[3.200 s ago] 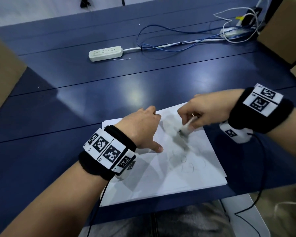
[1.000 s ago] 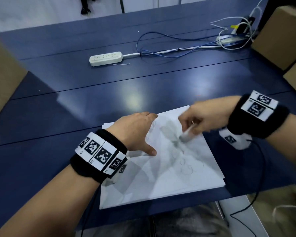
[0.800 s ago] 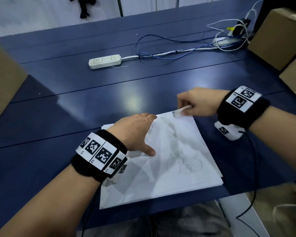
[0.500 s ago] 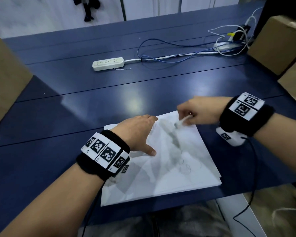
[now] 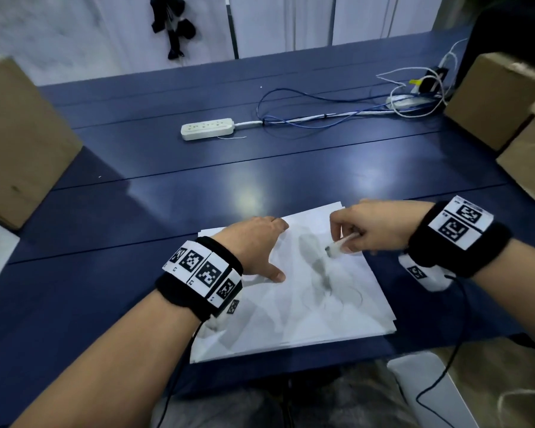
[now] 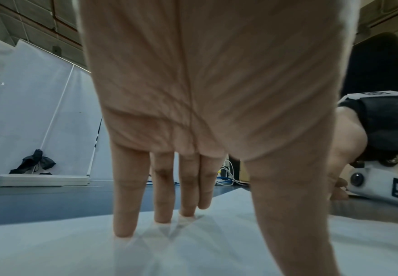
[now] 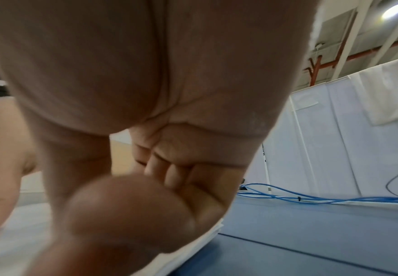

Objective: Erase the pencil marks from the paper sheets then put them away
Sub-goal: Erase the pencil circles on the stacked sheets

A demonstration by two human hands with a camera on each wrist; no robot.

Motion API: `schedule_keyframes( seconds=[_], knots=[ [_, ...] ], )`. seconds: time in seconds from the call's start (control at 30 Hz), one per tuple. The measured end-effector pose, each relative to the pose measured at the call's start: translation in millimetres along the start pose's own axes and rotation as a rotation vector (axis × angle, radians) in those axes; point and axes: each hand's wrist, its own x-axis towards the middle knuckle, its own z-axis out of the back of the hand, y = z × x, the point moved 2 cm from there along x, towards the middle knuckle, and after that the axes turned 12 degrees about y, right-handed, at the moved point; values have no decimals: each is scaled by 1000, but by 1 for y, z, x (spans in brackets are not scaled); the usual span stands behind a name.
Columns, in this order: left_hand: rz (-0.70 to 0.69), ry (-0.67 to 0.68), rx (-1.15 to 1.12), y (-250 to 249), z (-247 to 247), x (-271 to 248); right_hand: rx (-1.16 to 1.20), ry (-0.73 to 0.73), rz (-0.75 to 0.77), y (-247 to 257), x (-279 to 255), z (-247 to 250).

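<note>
A stack of white paper sheets (image 5: 291, 319) lies on the blue table (image 5: 121, 288) near its front edge. Faint pencil loops and grey smudges (image 5: 334, 291) show right of the top sheet's middle. My left hand (image 5: 260, 242) lies flat on the upper left part of the stack. In the left wrist view its straight fingers (image 6: 125, 205) press their tips on the paper (image 6: 51, 252). My right hand (image 5: 346, 239) pinches a small white eraser (image 5: 337, 247), whose tip is at the top sheet's upper part. The right wrist view shows curled fingers (image 7: 181, 179) over the stack's edge (image 7: 193, 248); the eraser is hidden there.
A white power strip (image 5: 207, 128) and blue and white cables (image 5: 322, 118) lie across the far part of the table. Cardboard boxes stand at the left (image 5: 19, 143) and right (image 5: 494, 97) edges. A white object (image 5: 426, 390) sits below the table's front right.
My right hand swept the eraser up to the sheet's far corner and has come back down toward the smudged middle. My left hand has kept pressing the stack in the same spot.
</note>
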Motion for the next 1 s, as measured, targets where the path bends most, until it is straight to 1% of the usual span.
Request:
schedule_keyframes(
  seconds=[0.13, 0.2, 0.3, 0.37, 0.53, 0.6, 0.7, 0.73, 0.77, 0.83, 0.9, 0.93, 1.0],
  knots=[
    [-30, -7, -4, 0, -2, -8, 35, -137, -19, 2, -16, -6],
    [-37, -51, -15, 0, -2, -15, 79, -180, -2, 6, -25, -9],
    [-50, -125, -28, -3, -9, -30, 118, -208, 27, 16, -36, -16],
    [-65, -102, -27, -8, -19, -39, 84, -202, 35, 24, -39, -19],
    [-55, -29, 21, -11, -35, -45, 5, -108, 124, 50, -24, -29],
    [-42, -27, 2, -9, -35, -44, -36, -131, 131, 54, -8, -29],
    [-40, -42, -14, -9, -35, -43, -82, -213, 59, 53, 7, -22],
    [-38, -44, -18, -10, -36, -44, -94, -220, 60, 53, 7, -24],
    [-38, -44, -16, -9, -35, -43, -114, -204, 82, 54, 4, -27],
    [-37, -33, -8, -8, -37, -43, -162, -85, 164, 63, -8, -39],
    [-37, -24, -13, -6, -38, -43, -191, 32, 216, 71, -16, -46],
    [-36, -23, -21, -6, -39, -44, -200, 30, 217, 72, -15, -43],
    [-34, -30, -35, -7, -39, -45, -216, -77, 145, 68, -2, -30]
  ],
)
